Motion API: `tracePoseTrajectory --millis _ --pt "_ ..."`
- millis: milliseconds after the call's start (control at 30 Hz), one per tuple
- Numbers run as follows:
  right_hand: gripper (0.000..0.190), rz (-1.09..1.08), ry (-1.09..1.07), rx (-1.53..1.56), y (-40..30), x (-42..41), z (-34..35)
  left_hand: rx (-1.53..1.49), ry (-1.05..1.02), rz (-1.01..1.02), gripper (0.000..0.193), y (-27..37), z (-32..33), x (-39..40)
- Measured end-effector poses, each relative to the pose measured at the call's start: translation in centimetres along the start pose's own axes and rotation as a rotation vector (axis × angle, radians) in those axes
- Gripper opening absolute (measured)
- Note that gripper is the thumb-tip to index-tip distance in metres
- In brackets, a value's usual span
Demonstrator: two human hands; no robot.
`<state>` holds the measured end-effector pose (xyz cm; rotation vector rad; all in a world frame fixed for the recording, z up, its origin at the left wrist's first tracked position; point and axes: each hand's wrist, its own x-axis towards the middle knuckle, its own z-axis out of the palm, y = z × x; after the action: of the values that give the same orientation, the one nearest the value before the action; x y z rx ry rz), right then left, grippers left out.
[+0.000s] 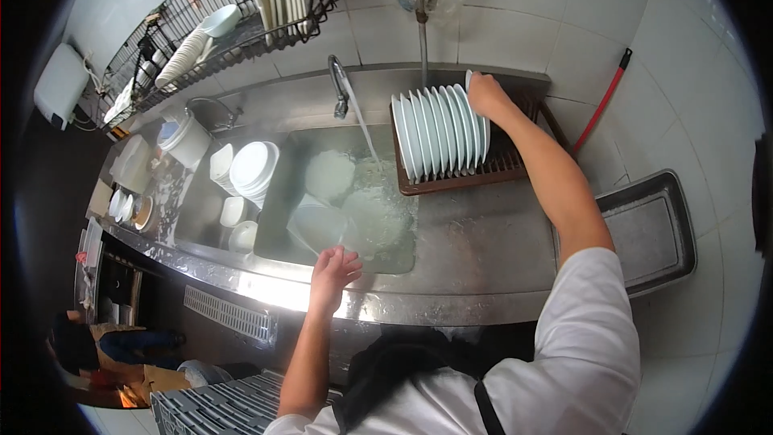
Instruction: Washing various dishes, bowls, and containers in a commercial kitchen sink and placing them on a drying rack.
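My right hand (487, 95) grips the rim of a white plate at the right end of a row of plates (438, 133). They stand on edge in a brown dish rack (435, 184) on the steel counter. Over the sink's front edge, my left hand (334, 275) is empty with its fingers apart. Before it lies a sink basin (386, 263) full of cloudy water, with pale dishes (323, 223) under the surface. Water runs into it from a faucet (339, 87).
Left of the water, the other basin (199, 211) holds stacked white dishes (253, 169). A white bucket (184, 142) stands farther left. A wire rack (241, 30) with crockery hangs above. On the right lies a metal tray (649, 235). Another person (133, 344) is at lower left.
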<state>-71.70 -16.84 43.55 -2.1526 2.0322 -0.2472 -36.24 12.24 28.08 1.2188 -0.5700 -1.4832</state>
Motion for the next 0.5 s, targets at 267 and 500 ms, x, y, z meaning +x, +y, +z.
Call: tracePoseTrajectory --millis 267,500 --pt "0.036 -0.01 0.23 0.183 0.6 -5.6 2.3 0.382 -0.126 0.049 0.05 1.3 9.5 10.8" --pt "0.061 0.112 0.222 0.142 13.1 -4.5 7.0 0.397 -0.116 0.083 0.046 -0.2 15.0 20.3"
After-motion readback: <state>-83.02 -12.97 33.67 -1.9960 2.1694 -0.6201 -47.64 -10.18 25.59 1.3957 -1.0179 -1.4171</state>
